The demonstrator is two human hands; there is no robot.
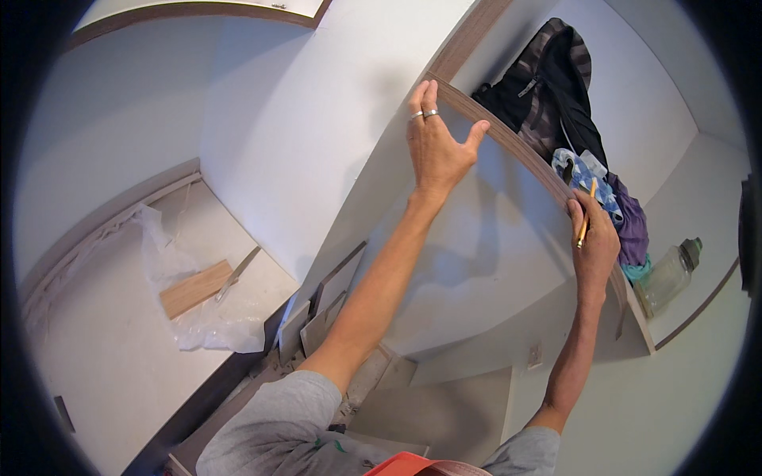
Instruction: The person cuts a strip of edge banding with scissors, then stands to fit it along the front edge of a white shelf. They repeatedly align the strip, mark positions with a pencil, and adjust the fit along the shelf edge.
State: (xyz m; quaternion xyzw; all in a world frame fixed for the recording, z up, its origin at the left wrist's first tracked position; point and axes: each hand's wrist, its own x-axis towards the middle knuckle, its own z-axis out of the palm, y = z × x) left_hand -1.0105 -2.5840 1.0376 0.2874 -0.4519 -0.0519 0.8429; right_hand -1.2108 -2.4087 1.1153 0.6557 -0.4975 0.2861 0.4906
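Note:
A long brown wood-grain strip runs along the front edge of a raised shelf. At its upper left end, next to an upright wood-grain edge, my left hand is open. Its fingertips and outstretched thumb rest against the strip, and two rings show on the fingers. Farther right, my right hand has its thumb and fingers at the strip's edge. A slim yellow pencil is tucked between those fingers, its far end pointing up over the shelf. Part of the strip is hidden behind the right hand.
On the shelf are a black patterned backpack, purple cloth and a clear bottle. At left, a pale countertop bears clear plastic sheeting, a short wooden piece and a thin metallic tool. Loose panels lean below.

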